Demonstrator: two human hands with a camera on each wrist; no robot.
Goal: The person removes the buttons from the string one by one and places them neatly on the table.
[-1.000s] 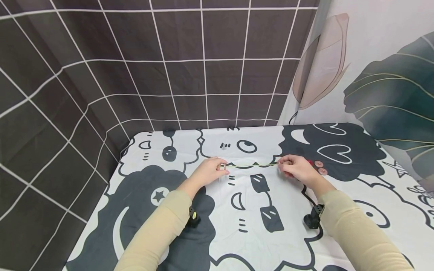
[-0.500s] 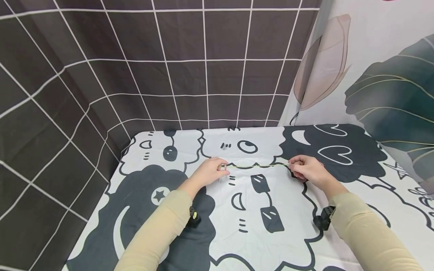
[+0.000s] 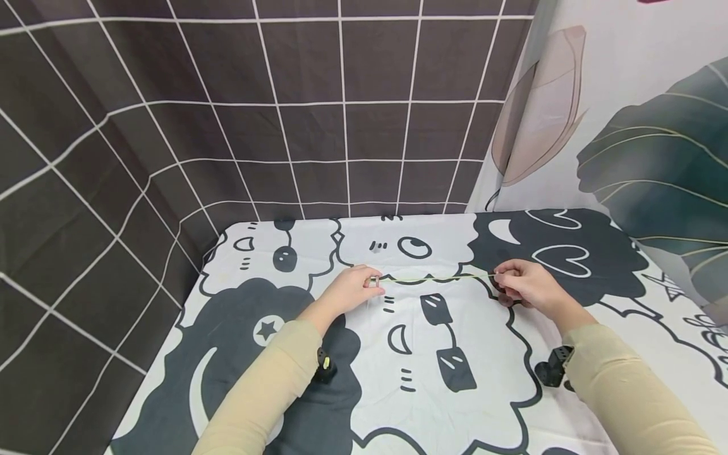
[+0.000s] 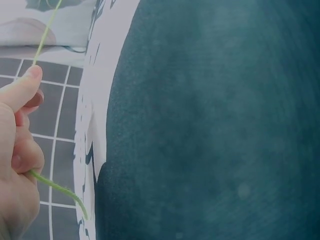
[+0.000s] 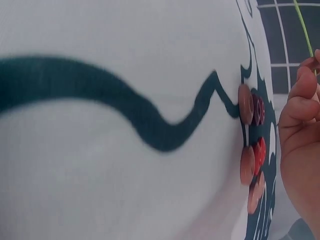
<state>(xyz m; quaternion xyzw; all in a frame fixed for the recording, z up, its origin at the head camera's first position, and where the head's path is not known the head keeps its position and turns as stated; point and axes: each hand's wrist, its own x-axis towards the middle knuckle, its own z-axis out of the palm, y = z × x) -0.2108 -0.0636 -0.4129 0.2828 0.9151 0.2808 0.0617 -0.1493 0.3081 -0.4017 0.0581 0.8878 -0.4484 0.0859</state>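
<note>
A thin yellow-green string (image 3: 432,279) is stretched between both hands, just above the patterned cloth. My left hand (image 3: 348,289) pinches one end between thumb and fingers. In the left wrist view, the string's loose tail (image 4: 57,188) comes out below the curled fingers (image 4: 27,152). A small pale piece (image 3: 373,280) shows at these fingertips; its kind is unclear. On the other side my right hand (image 3: 531,287) pinches the string near its far end. Beside that hand, several red, pink and dark round button-like discs (image 5: 246,165) lie on the cloth, mostly hidden in the head view.
A white cloth (image 3: 409,417) with black cartoon shapes covers the work surface. Behind it and to the left hangs a dark curtain (image 3: 307,133) with a white grid. A leaf-print curtain (image 3: 643,88) hangs at the right. Each wrist carries a small black camera (image 3: 553,366).
My right hand has moved to the right along the string, so the stretch between the hands is longer. It now covers the discs in the head view. The left hand has stayed in place.
</note>
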